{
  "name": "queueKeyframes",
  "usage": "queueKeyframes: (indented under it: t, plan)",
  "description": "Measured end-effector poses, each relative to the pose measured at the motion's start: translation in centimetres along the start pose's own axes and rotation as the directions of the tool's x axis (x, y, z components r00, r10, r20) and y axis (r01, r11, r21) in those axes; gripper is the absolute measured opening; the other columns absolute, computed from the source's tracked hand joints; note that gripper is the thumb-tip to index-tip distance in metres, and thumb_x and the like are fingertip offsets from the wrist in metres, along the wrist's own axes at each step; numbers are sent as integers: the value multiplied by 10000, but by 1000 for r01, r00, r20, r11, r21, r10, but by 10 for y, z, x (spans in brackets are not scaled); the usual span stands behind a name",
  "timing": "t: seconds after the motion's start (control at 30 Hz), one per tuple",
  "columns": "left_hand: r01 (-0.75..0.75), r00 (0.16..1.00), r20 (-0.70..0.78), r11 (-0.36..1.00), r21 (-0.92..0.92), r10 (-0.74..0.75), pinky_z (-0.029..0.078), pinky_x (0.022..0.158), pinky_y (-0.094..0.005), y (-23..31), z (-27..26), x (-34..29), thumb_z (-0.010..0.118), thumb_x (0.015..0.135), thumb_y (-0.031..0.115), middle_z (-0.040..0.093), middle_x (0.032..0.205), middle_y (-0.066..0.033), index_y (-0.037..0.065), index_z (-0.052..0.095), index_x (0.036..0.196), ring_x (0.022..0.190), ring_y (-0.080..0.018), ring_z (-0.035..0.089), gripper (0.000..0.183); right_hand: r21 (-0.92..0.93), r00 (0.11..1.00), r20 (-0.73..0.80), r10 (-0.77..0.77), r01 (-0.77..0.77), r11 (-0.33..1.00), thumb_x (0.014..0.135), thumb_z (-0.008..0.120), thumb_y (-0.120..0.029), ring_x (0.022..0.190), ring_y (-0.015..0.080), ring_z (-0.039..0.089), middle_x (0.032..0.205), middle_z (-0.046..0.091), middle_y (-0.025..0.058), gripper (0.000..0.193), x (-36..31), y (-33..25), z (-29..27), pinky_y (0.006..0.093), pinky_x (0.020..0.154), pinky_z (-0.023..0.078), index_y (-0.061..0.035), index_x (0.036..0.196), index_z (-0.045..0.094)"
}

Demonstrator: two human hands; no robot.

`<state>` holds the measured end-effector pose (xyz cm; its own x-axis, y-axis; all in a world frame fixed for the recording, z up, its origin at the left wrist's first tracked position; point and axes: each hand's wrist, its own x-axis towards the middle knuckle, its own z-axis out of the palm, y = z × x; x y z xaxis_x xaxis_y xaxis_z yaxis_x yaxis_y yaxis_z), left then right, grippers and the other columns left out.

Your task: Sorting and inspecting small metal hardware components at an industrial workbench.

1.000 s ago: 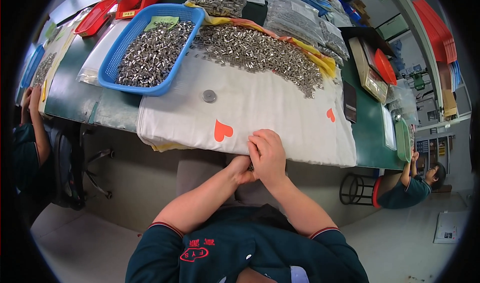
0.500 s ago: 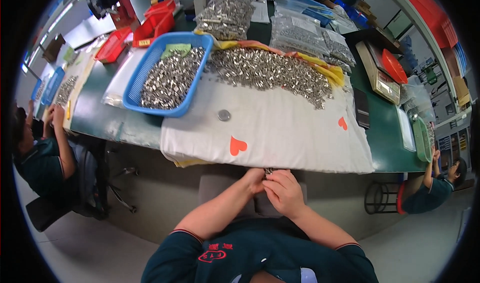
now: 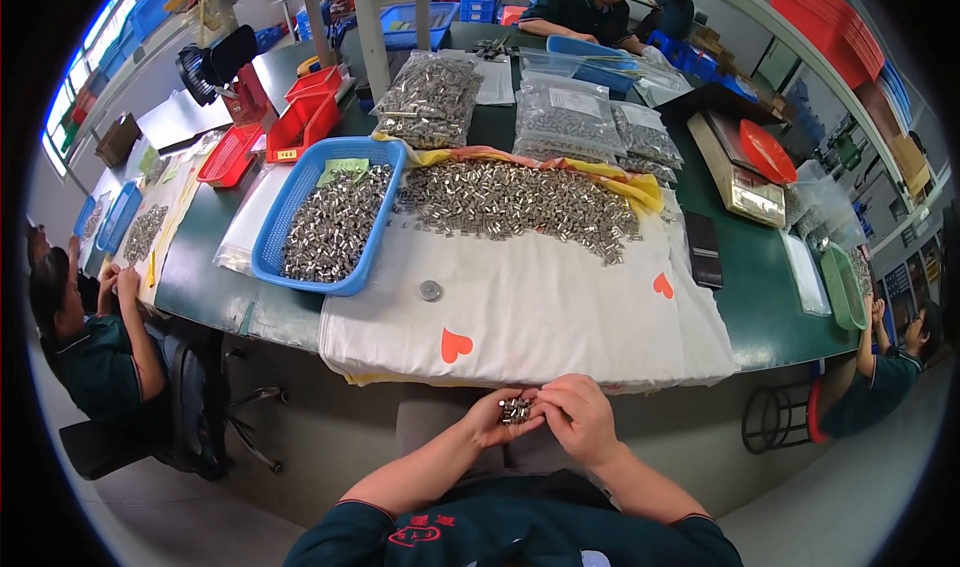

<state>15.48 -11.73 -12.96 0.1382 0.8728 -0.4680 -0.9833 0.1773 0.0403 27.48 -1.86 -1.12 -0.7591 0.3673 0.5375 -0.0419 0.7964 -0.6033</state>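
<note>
tubes [image 3: 516,410], small and silvery, lie clustered in the left hand [image 3: 487,422], which is cupped palm up around them just off the near edge of the tabletop [image 3: 205,267]. the right hand [image 3: 575,412] meets it from the right with fingers bent beside the cluster; whether it pinches a tube i cannot tell

a white cloth [image 3: 540,302] with red hearts covers the tabletop's near edge in front of both hands. along the cloth's far edge spreads a heap [image 3: 520,202] of similar tubes, backed by a yellow and orange fold. at the cloth's left edge stands a blue basket [image 3: 345,289], filled with more tubes, a green slip [image 3: 345,167] at its far end. a grey disc [image 3: 430,290] rests on the cloth, nearer its left edge than its right

a dark case [image 3: 703,250] lies by the cloth's right edge; a scale [image 3: 750,199] with a red dish [image 3: 768,150] stands beyond it, toward the tabletop's far right corner. clear bags [image 3: 565,112] sit behind the heap
</note>
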Motion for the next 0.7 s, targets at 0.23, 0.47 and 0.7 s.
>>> queueKeyframes:
  t: [0.23,0.47,0.7]
  plan:
    - [-89,993,41,942,-323,108,515,758,-405,26,74,-74,419,879,197,589,954,-133,31,545,934,865,-245,592,216,-179,974,-225,19,-61,982,705,564,41,799,277,541,851,567,117,149,26,29,-32,340,711,450,-17,841,573]
    - [-788,613,78,615,-6,786,511,776,-370,192,139,-129,425,874,151,566,954,-131,-3,520,964,885,-223,582,202,-276,955,-282,95,-175,945,744,555,32,839,247,537,884,568,96,123,21,89,-33,328,729,449,-11,857,576]
    - [-804,415,-155,441,398,897,512,726,-353,304,119,-140,454,863,122,546,913,-149,-28,496,979,806,-222,564,194,-139,902,-319,292,-349,927,758,543,41,829,225,537,890,559,87,119,18,90,-32,294,716,452,-15,857,578]
